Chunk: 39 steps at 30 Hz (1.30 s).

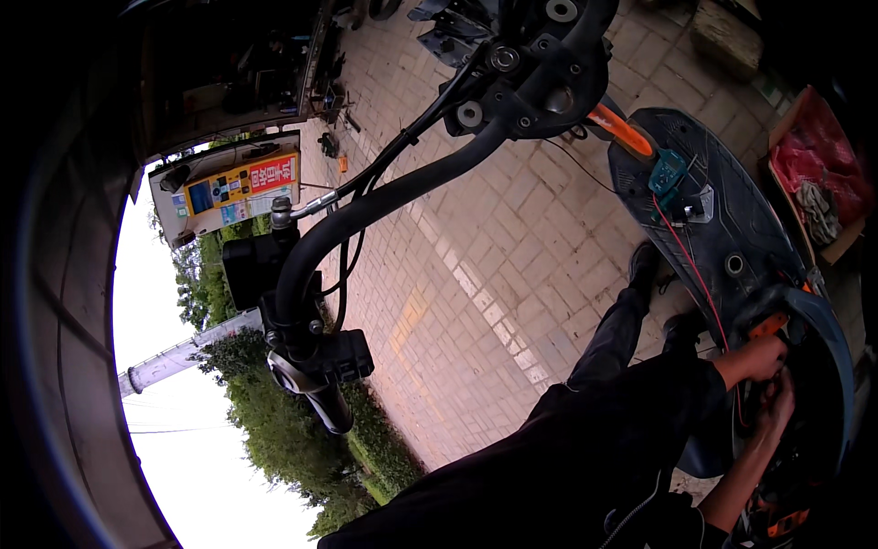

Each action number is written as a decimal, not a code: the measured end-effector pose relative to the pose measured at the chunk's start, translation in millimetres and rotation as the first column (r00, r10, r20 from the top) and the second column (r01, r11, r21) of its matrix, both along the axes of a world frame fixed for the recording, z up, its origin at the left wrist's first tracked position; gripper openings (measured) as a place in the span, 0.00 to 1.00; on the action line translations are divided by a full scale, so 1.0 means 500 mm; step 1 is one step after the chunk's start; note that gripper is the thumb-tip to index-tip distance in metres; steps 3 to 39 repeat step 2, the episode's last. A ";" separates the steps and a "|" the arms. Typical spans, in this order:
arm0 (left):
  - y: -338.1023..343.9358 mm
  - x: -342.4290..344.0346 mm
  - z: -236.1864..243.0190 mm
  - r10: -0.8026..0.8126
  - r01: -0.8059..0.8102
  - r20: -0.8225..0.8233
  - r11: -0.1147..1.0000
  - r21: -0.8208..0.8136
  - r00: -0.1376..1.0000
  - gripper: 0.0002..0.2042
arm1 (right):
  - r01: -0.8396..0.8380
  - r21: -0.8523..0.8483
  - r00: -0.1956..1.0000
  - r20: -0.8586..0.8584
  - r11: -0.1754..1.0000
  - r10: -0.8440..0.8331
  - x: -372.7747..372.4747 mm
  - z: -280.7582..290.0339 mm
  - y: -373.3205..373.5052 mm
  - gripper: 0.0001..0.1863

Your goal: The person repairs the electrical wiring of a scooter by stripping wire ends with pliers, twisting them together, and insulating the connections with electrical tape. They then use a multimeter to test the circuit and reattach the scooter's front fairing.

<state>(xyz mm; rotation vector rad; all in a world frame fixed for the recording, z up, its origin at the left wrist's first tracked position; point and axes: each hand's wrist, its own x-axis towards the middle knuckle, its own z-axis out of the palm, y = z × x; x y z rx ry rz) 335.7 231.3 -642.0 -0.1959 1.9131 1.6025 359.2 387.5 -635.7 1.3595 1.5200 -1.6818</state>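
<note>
My left hand (766, 357) is closed, its fingers pinched together, over the open rear body of a dark scooter (828, 343). Just below it, my right hand (777, 407) is also closed, its fingertips close to the left ones. What they hold is too small and dark to make out. A thin red test lead (686, 247) runs from a teal meter-like device (669, 174) on the scooter's footboard (750, 220), passes by my left wrist and curves down beside my hands. An orange part (768, 325) sits just above my left hand.
Black handlebars (402, 206) with cables cross the upper middle. At right, a cardboard box (832, 247) holds red plastic and grey cloth. My shoes (645, 265) stand on paving (494, 238) beside the scooter. A sign board (242, 183) and bushes (283, 421) are at left.
</note>
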 end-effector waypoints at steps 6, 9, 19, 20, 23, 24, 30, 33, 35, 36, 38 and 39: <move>0.001 0.001 0.000 -0.005 0.005 -0.003 1.000 -0.003 1.000 0.08 | -0.016 -0.051 1.000 0.003 0.999 0.016 0.002 0.001 0.004 0.07; 0.001 0.001 0.000 -0.005 0.005 -0.003 1.000 -0.003 1.000 0.08 | -0.016 -0.051 1.000 0.003 0.999 0.016 0.002 0.001 0.004 0.07; 0.001 0.001 0.000 -0.005 0.005 -0.003 1.000 -0.003 1.000 0.08 | -0.016 -0.051 1.000 0.003 0.999 0.016 0.002 0.001 0.004 0.07; 0.001 0.001 0.000 -0.005 0.005 -0.003 1.000 -0.003 1.000 0.08 | -0.016 -0.051 1.000 0.003 0.999 0.016 0.002 0.001 0.004 0.07; 0.001 0.001 0.000 -0.005 0.005 -0.003 1.000 -0.003 1.000 0.08 | -0.016 -0.051 1.000 0.003 0.999 0.016 0.002 0.001 0.004 0.07; 0.001 0.001 0.000 -0.005 0.005 -0.003 1.000 -0.003 1.000 0.08 | -0.016 -0.051 1.000 0.003 0.999 0.016 0.002 0.001 0.004 0.07; 0.001 0.001 0.000 -0.005 0.005 -0.003 1.000 -0.003 1.000 0.08 | -0.016 -0.051 1.000 0.003 0.999 0.016 0.002 0.001 0.004 0.07; 0.001 0.001 0.000 -0.005 0.005 -0.003 1.000 -0.003 1.000 0.08 | -0.016 -0.051 1.000 0.003 0.999 0.016 0.002 0.001 0.004 0.07; 0.001 0.001 0.000 -0.005 0.005 -0.003 1.000 -0.003 1.000 0.08 | -0.016 -0.051 1.000 0.003 0.999 0.016 0.002 0.001 0.004 0.07; 0.001 0.001 0.000 -0.005 0.005 -0.003 1.000 -0.003 1.000 0.08 | -0.016 -0.051 1.000 0.003 0.999 0.016 0.002 0.001 0.004 0.07; 0.001 0.001 0.000 -0.005 0.005 -0.003 1.000 -0.003 1.000 0.08 | -0.016 -0.051 1.000 0.003 0.999 0.016 0.002 0.001 0.004 0.07; 0.001 0.001 0.000 -0.005 0.005 -0.003 1.000 -0.003 1.000 0.08 | -0.016 -0.051 1.000 0.003 0.999 0.016 0.002 0.001 0.004 0.07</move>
